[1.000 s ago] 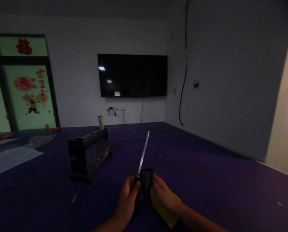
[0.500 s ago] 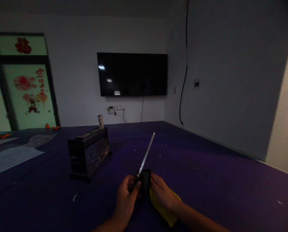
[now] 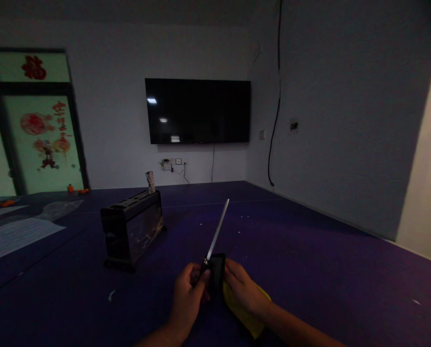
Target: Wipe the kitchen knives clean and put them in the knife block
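My left hand (image 3: 188,299) is closed round the dark handle of a thin steel rod (image 3: 217,231), which points up and away over the purple table (image 3: 309,260). My right hand (image 3: 242,289) is closed on a yellow cloth (image 3: 248,315) and presses against the black handle end (image 3: 217,272) beside the left hand. A black knife block (image 3: 130,229) stands on the table to the left of and beyond the hands, with one pale handle (image 3: 150,182) sticking out of its far end.
White sheets (image 3: 16,233) and clear plastic (image 3: 58,208) lie on the table's far left. A dark wall-mounted screen (image 3: 197,112) hangs behind, with sockets and cables under it. A window with red decorations (image 3: 44,127) is at left. The room is dim.
The rod's tip swung to the right and then came back a little to the left. Both hands stayed together at the handle, shifting slightly lower.
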{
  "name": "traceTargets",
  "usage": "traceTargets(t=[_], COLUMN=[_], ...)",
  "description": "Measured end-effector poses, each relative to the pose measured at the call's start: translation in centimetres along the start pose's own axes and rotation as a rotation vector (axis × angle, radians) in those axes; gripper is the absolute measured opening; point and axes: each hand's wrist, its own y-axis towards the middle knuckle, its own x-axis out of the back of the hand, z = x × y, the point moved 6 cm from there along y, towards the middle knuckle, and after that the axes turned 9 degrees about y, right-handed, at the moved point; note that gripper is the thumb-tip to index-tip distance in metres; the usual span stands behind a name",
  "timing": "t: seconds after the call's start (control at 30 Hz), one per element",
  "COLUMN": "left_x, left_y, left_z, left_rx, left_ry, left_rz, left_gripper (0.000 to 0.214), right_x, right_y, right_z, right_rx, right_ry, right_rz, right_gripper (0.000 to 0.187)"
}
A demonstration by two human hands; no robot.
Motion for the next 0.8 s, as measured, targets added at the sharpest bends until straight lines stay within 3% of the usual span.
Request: traceTargets(t=[0.33, 0.8], left_x=[-1.1, 0.4], left_y=[-0.6, -0.2], left_z=[-0.3, -0.5], left_rx=[-0.008, 0.026], left_ry=[-0.015, 0.069], left_rz=[0.121, -0.066], left_gripper=[0.031, 0.039], right_x=[-0.1, -0.2], right_y=[-0.3, -0.1], right_z=[-0.3, 0.0], right_rx=[-0.030, -0.010], right_ry=[0.032, 0.005], right_rz=[0.022, 0.052], right_gripper=[0.039, 0.036])
